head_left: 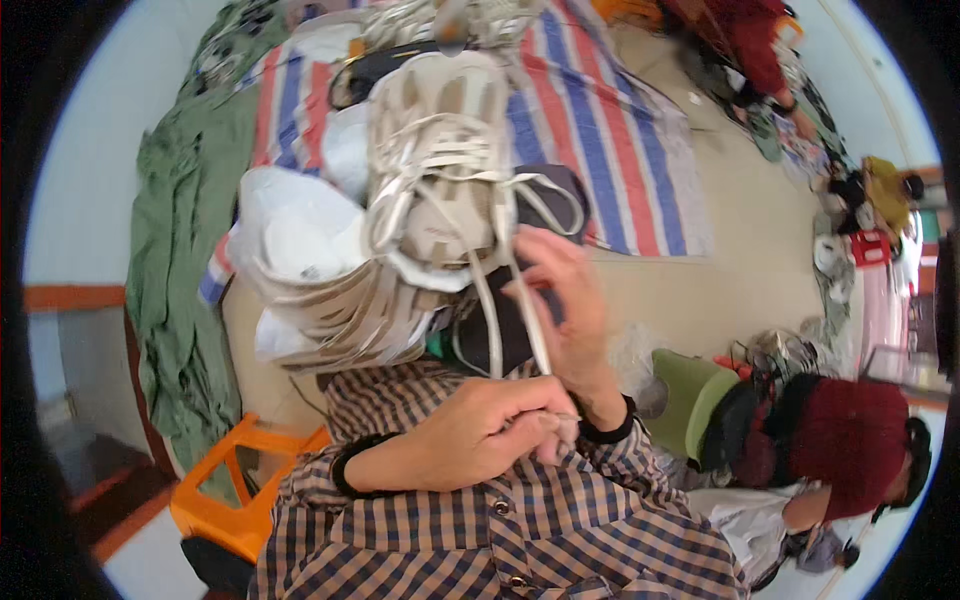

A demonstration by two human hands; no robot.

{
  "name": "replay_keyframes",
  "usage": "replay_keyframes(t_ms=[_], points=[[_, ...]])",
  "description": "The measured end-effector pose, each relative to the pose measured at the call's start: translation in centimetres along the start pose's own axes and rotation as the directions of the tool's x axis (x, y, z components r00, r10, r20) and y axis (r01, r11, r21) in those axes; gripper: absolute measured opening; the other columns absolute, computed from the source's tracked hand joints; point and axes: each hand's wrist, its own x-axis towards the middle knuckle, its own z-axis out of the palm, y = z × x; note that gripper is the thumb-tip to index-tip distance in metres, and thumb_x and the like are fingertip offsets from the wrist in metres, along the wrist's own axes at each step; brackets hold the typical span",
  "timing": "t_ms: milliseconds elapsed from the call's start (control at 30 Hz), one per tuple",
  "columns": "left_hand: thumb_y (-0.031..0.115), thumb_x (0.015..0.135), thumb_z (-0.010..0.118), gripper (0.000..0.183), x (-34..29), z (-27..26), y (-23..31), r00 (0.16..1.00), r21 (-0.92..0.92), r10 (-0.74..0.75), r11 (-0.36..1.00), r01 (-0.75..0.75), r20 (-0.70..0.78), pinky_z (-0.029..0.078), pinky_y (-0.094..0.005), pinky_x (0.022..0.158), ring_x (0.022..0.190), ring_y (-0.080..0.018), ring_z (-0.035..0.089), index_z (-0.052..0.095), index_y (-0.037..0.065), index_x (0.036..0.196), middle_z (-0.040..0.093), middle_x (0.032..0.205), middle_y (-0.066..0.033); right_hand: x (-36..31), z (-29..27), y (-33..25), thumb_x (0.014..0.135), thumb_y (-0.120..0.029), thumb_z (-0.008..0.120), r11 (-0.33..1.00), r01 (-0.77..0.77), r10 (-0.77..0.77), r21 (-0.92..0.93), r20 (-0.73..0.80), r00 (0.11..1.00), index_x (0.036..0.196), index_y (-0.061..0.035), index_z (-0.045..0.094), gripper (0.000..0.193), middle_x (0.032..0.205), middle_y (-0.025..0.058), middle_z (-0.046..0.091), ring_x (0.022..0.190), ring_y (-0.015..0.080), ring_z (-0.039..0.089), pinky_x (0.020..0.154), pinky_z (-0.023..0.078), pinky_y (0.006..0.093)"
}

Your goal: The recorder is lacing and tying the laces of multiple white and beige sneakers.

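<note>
One beige shoe (440,150) is held up close in front of the camera, toe pointing away, its pale laces (520,310) hanging loose toward the person's chest. Two lace ends run down from it. The left hand (470,435) lies low, just above the checked shirt (500,530), clenched on the lower ends of those laces. The right hand (565,300) is raised higher, fingers curled, pinching one lace strand near the shoe's heel; whether it also props the shoe is hard to make out, since the shoe hides part of the palm. Each wrist wears one dark band, two in all.

Behind the shoe sits one stack of white and tan insoles (330,310), fanned at the edges. One striped sheet (620,150) in blue, red and white is spread over the floor (760,250), and one green cloth (185,260) drapes down at the left. One orange stool (235,480) stands at the lower left. At the right, one other person in a dark red top (850,440) bends over, beside one green seat (690,400).
</note>
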Motion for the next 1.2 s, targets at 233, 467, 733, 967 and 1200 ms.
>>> replay_keyframes(t_ms=[233, 467, 733, 967, 1200], points=[[0.001, 0.092, 0.046, 0.016, -1.1, -1.0, 0.4, 0.961, 0.079, -0.057, 0.994, 0.081, -0.272, 0.050, -0.0251, 0.069, 0.067, -0.0137, 0.062, 0.061, -0.005, 0.095, 0.063, 0.074, -0.0093, -1.0, 2.7, 1.8, 0.076, -0.014, 0.058, 0.978, 0.206, -0.208, 0.029, 0.121, 0.971, 0.106, -0.0067, 0.063, 0.031, 0.100, 0.0125, 0.064, 0.092, 0.0311, 0.064, 0.077, 0.053, 0.0383], [0.023, 0.099, 0.048, 0.026, -2.8, -6.9, -3.7, 0.851, -0.119, -0.124, 0.990, 0.072, -0.510, 0.044, -0.0257, 0.061, 0.062, -0.0108, 0.049, 0.060, 0.000, 0.099, 0.060, 0.078, -0.0057, -1.0, 0.4, 1.8, 0.086, -0.001, 0.053, 0.980, 0.005, -0.011, 0.197, 0.026, 1.000, 0.109, -0.0028, 0.059, 0.024, 0.090, 0.0130, 0.063, 0.079, 0.0306, 0.063, 0.069, 0.050, 0.0347], [0.020, 0.097, 0.050, 0.020, -2.2, -9.1, -8.1, 0.671, 0.050, 0.062, 0.998, -0.037, -0.739, 0.053, -0.0282, 0.070, 0.084, -0.0162, 0.059, 0.052, 0.001, 0.103, 0.058, 0.110, -0.0127, 2.5, 0.7, 1.8, 0.084, -0.006, 0.054, 0.969, 0.169, -0.129, -0.178, 0.215, 0.968, 0.109, -0.0097, 0.059, 0.026, 0.091, 0.0112, 0.062, 0.079, 0.0329, 0.062, 0.065, 0.048, 0.0418], [0.026, 0.098, 0.046, 0.031, -2.0, -8.3, -7.3, 0.782, 0.411, 0.215, 0.910, 0.057, -0.585, 0.046, -0.0316, 0.068, 0.074, -0.0184, 0.056, 0.057, -0.003, 0.101, 0.061, 0.090, -0.0096, 2.3, 0.6, 2.4, 0.085, -0.007, 0.053, 0.968, 0.047, -0.012, -0.245, 0.143, 0.990, 0.108, -0.0114, 0.060, 0.025, 0.094, 0.0102, 0.066, 0.079, 0.0324, 0.064, 0.067, 0.049, 0.0409], [0.018, 0.097, 0.049, 0.022, -1.6, -11.3, -6.8, 0.781, -0.733, -0.222, 0.559, -0.388, -0.583, 0.056, -0.0304, 0.075, 0.087, -0.0193, 0.061, 0.051, 0.000, 0.109, 0.057, 0.116, -0.0151, 2.2, 0.5, 3.9, 0.084, -0.009, 0.055, 0.950, -0.072, 0.122, -0.305, 0.147, 0.982, 0.111, -0.0109, 0.061, 0.027, 0.098, 0.0100, 0.067, 0.084, 0.0305, 0.065, 0.071, 0.051, 0.0398]])
